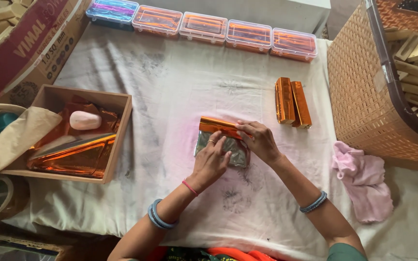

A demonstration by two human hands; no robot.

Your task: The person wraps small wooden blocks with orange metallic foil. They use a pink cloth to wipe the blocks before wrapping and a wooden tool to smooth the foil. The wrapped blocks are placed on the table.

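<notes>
**Both hands on a foil-wrapped bar at mid-table**

I find my left hand (210, 160) laid flat, fingers spread, pressing the silver side of a foil sheet (235, 151) against the white cloth (180, 87). My right hand (260, 140) grips the orange foil-covered bar (217, 126) at its right end, fingers curled over the top edge. The bar lies across the far edge of the sheet, near the centre of the table.

Two finished orange-wrapped bars (292, 102) lie side by side, touching, just right of the work. A wooden tray (120, 140) on the left holds loose orange foil and a pale pink stone-like lump (84, 120). Five clear lidded boxes (203, 26) line the far edge. A woven basket (359, 92) of bare wooden blocks stands at right, with a pink rag (364, 181) below it.
</notes>
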